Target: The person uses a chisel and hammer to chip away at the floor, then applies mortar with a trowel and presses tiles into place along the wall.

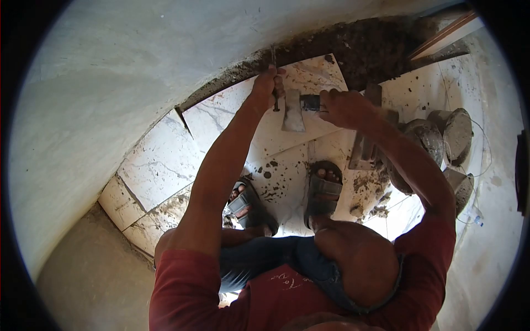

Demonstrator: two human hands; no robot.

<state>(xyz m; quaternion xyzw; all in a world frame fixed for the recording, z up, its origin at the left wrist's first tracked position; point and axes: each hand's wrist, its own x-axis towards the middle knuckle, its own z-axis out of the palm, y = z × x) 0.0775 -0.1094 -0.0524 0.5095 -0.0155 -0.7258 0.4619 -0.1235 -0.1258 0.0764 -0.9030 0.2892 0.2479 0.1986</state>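
My left hand [267, 87] is closed around a thin metal chisel [276, 105]. The chisel's far end points at the joint between the wall and the floor tiles. My right hand [346, 107] grips a hatchet [293, 112] by its dark-wrapped handle. The hatchet's grey head is just right of the chisel's near end, with a small gap between them. Below both hands lies a white marbled tile [317, 74], spotted with dirt.
Dark soil [364, 47] fills a strip along the wall at the far side. On the right stand several mortar-caked buckets [457, 138], a trowel-like flat tool [361, 151] and a loose thin wire [490, 149]. My sandalled feet [324, 190] rest on dirty tiles.
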